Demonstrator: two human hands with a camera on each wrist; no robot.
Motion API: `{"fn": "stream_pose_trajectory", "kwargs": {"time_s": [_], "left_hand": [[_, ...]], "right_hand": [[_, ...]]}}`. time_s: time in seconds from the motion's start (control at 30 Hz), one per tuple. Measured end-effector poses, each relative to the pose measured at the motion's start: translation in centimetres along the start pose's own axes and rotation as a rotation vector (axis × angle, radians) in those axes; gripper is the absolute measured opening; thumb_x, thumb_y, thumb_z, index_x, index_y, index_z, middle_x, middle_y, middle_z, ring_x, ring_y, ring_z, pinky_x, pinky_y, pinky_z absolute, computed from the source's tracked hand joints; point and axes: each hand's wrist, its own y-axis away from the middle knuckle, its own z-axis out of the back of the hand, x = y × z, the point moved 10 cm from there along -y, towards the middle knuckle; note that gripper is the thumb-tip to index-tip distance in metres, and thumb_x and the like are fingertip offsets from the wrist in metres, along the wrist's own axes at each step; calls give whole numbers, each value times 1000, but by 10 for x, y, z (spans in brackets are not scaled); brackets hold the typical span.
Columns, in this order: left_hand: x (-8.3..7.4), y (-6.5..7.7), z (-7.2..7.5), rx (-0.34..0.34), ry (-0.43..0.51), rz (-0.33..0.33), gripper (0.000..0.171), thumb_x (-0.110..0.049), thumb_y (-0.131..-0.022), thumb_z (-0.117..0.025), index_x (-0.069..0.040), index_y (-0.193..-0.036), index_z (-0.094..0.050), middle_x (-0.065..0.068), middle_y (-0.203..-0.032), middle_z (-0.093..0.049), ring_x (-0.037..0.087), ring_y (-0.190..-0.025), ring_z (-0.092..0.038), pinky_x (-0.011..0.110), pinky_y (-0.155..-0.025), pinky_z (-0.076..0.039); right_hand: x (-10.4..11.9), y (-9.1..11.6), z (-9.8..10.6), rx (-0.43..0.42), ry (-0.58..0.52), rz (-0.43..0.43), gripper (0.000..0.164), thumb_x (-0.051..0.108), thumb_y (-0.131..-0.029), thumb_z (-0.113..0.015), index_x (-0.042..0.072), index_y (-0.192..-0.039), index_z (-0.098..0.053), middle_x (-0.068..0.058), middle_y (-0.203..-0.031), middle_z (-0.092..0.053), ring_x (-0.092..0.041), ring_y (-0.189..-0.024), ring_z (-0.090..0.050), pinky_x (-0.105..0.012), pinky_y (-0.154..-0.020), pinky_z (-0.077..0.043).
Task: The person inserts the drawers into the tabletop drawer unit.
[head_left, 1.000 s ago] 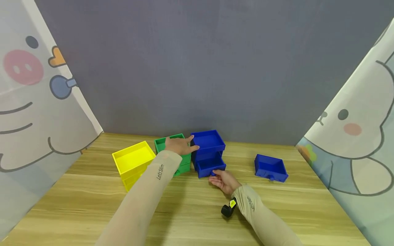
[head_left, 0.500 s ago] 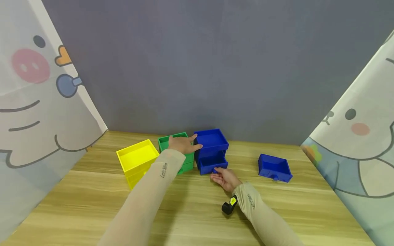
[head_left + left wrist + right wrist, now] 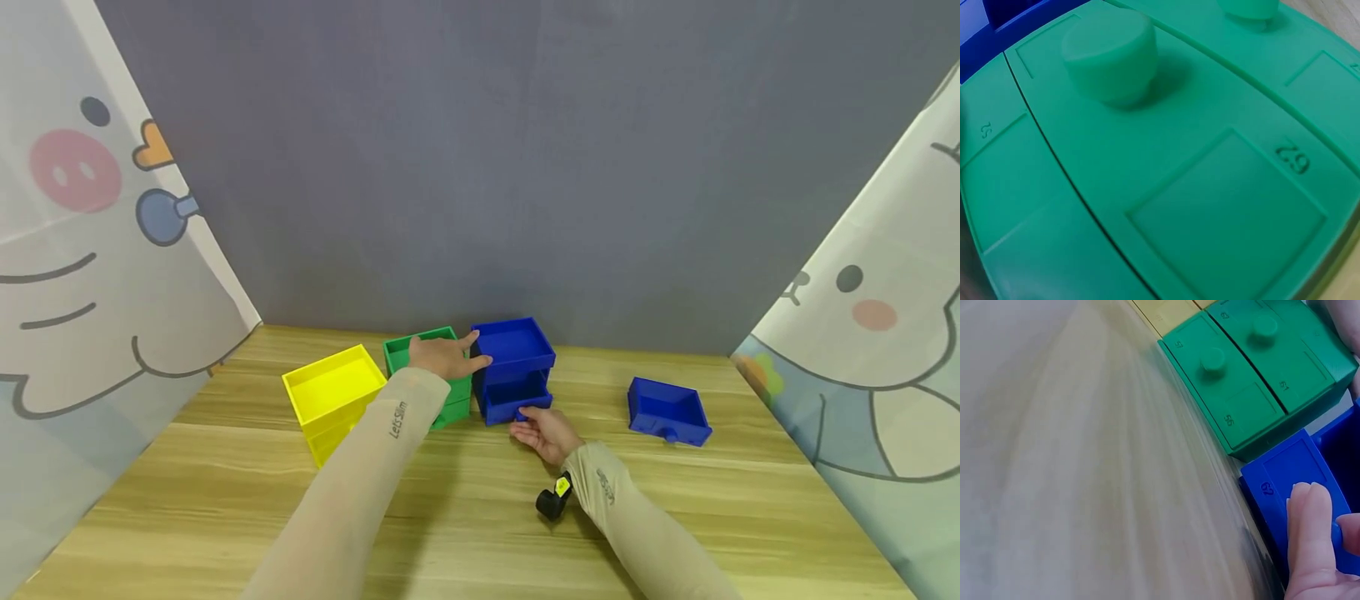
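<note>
A small blue drawer cabinet (image 3: 513, 343) stands near the back wall, its upper slot without a drawer. Its lower drawer (image 3: 501, 411) sticks partly out at the front. My right hand (image 3: 549, 435) pinches that drawer's knob (image 3: 1336, 537) with the thumb, fingers lying along the drawer front in the right wrist view. Reaching over the green cabinet (image 3: 452, 408), my left hand (image 3: 441, 358) has thumb and forefinger extended to the blue cabinet's left side and top edge. Green drawer fronts with round knobs (image 3: 1110, 56) fill the left wrist view.
A yellow cabinet (image 3: 333, 385) is left of the green one, partly behind my left sleeve. One loose blue drawer (image 3: 667, 408) lies to the right on the wooden table (image 3: 480, 533). A grey wall (image 3: 487, 167) closes off the back.
The lower blue drawer has slid a little further into the cabinet, with my right hand following on its knob. My left hand stays at the cabinet's side. The head view has shifted slightly.
</note>
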Motion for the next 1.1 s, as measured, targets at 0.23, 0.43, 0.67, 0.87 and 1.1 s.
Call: {"fn": "stream_pose_trajectory", "kwargs": {"time_s": [0.23, 0.43, 0.67, 0.87, 1.1], "left_hand": [[-1, 2, 3, 0, -5, -2, 73, -75, -90, -23, -40, -153, -7, -3, -66, -61, 23, -83, -65, 54, -110, -20], [-1, 4, 5, -17, 9, -7, 73, -74, -91, -25, -39, -153, -10, -3, -66, -61, 24, -87, -66, 54, -109, -22], [-1, 7, 4, -24, 23, -9, 72, -73, -91, -26, -40, -153, -11, -3, -64, -60, 22, -74, -64, 54, -109, -22], [-2, 8, 4, -33, 32, -13, 72, -73, -91, -27, -40, -153, -11, -1, -63, -60, 20, -63, -60, 54, -108, -24], [-1, 9, 4, -35, 34, -6, 72, -73, -91, -27, -40, -153, -11, -1, -64, -60, 21, -69, -61, 54, -108, -24]], "right_hand": [[3, -4, -1, -24, 3, 10, 15, 2, -99, -44, -5, -92, -55, -8, -66, -64, -13, -61, -65, -20, -61, -53], [4, -7, -2, -34, -17, 19, 14, 1, -99, -45, -8, -95, -55, -9, -68, -64, -13, -62, -65, -20, -63, -54], [3, -12, -1, -58, -27, 15, 14, 0, -99, -45, -9, -100, -54, -10, -69, -63, -14, -62, -65, -20, -64, -54], [4, -15, 0, -73, -29, 18, 15, 0, -99, -43, -10, -105, -52, -10, -69, -62, -13, -62, -65, -20, -64, -54], [3, -17, 0, -91, -13, 6, 13, 2, -100, -45, -8, -104, -52, -10, -68, -62, -13, -60, -65, -20, -62, -54]]}}
